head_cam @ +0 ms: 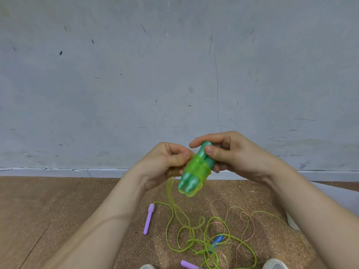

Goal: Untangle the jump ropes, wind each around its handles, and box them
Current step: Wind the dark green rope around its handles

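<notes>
Just past the middle of the view towards 5 o'clock, the two green handles are held side by side in the air above the floor, their rounded lower ends tilted towards 7 o'clock. Several turns of translucent green rope are wound round their middle, and one loop runs under the lower ends. The right hand comes in from 4 o'clock; its grip is clamped on the upper ends of the handles, thumb on the near side and fingers curled over the far side. The left hand comes in from 8 o'clock; its grip is pinched together on the rope right at the 9 o'clock side of the coil. From that hand the loose length of rope drops towards 6 o'clock into a tangle on the floor. There it crosses a thinner lime cord and a pale braided rope, with a blue handle lying among the loops. A purple handle lies at 9 o'clock of the tangle, apart from it except for the cord at its top end. A second purple handle shows at the bottom edge, at 6 o'clock. A white shoe tip sits at 5 o'clock, and a grey scuffed wall fills the upper half.
</notes>
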